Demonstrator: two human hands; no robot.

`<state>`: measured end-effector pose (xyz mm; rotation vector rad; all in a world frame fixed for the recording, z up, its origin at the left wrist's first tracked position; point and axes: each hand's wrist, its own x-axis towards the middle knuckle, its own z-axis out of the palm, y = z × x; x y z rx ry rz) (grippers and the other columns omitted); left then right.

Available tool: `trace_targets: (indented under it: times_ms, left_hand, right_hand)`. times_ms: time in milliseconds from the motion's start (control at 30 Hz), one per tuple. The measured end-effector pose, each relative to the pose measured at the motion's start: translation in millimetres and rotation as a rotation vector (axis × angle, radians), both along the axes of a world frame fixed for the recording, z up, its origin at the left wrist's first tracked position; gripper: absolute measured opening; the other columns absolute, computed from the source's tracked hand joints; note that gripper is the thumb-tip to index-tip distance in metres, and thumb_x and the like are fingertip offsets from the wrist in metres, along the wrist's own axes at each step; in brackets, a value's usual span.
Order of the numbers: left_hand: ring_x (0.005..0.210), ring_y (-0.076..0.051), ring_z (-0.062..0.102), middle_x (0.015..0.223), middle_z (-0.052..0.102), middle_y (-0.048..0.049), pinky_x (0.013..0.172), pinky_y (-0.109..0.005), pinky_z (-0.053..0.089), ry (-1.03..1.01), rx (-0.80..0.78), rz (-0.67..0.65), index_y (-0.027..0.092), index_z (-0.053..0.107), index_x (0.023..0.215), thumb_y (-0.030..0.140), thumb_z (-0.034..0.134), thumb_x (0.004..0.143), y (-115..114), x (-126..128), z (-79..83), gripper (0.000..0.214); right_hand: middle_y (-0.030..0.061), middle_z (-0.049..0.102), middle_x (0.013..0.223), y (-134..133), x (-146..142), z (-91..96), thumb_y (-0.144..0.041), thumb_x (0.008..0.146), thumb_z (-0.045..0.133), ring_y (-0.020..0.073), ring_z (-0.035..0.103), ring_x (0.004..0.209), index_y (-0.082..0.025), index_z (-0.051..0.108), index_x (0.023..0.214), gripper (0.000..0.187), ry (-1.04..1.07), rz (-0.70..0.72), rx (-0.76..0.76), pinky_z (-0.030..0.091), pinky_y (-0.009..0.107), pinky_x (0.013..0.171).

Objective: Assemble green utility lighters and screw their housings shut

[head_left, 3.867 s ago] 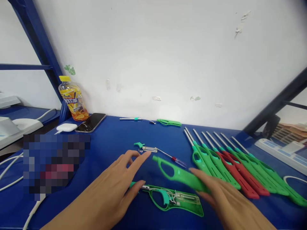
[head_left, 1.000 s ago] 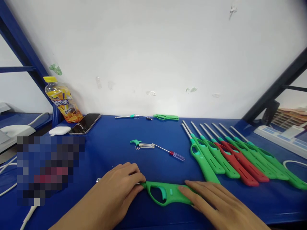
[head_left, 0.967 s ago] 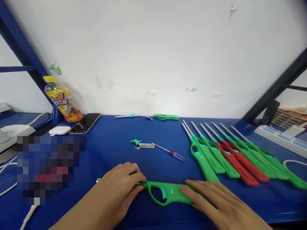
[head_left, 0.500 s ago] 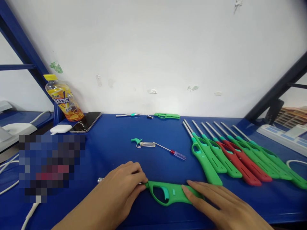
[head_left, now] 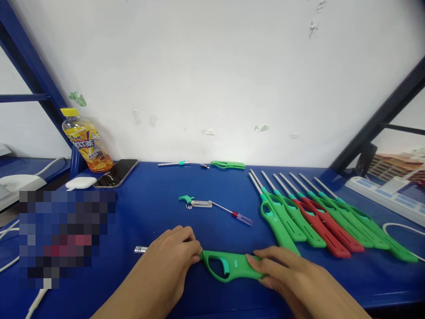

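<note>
A green utility lighter (head_left: 239,266) lies crosswise in front of me, its metal nozzle tip (head_left: 141,250) pointing left. My left hand (head_left: 168,261) is closed around the neck where barrel and body meet, hiding most of the barrel. My right hand (head_left: 287,270) grips the handle end, thumb below and fingers on top. Beyond the hands lie a green trigger piece (head_left: 186,199), a clear fuel tank (head_left: 201,204) and a screwdriver (head_left: 241,218) whose tip rests by the tank.
Several green and red lighters (head_left: 318,226) lie in a row at right, before a white power strip (head_left: 381,197). By the wall are a loose barrel (head_left: 171,164) and a green casing (head_left: 229,165). At left stand a tea bottle (head_left: 88,144), a phone (head_left: 117,173) and a blurred patch.
My right hand has drawn slightly left and curled around the handle end, its thumb now underneath. The left hand keeps its hold. The view has shifted slightly.
</note>
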<state>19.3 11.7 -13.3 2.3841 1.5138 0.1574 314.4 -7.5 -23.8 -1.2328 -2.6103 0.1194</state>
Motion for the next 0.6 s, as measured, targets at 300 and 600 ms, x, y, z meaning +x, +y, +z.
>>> trace_targets:
  times_ms: [300, 600]
  left_hand:
    - [0.097, -0.024, 0.071, 0.106, 0.073, -0.0039, 0.086, -0.035, 0.053, -0.065, 0.014, 0.050, 0.022, 0.079, 0.098, 0.011, 0.057, 0.103, 8.0, -3.9, 2.9, 0.026]
    - [0.121, -0.037, 0.070, 0.136, 0.072, -0.0097, 0.102, -0.054, 0.057, -0.031, 0.122, 0.058, 0.031, 0.072, 0.137, 0.023, 0.067, 0.100, 4.9, -17.2, -2.4, 0.039]
  right_hand:
    - [0.0037, 0.074, 0.120, 30.9, -21.4, 10.7, -0.019, 0.090, 0.080, 0.0273, 0.073, 0.110, -0.031, 0.074, 0.125, 0.037, 0.052, -0.163, -0.215, 0.059, 0.042, 0.098]
    - [-0.0018, 0.072, 0.105, 32.2, -30.7, 21.8, -0.029, 0.080, 0.089, 0.0227, 0.070, 0.095, -0.027, 0.068, 0.101, 0.030, 0.073, -0.252, -0.408, 0.052, 0.034, 0.084]
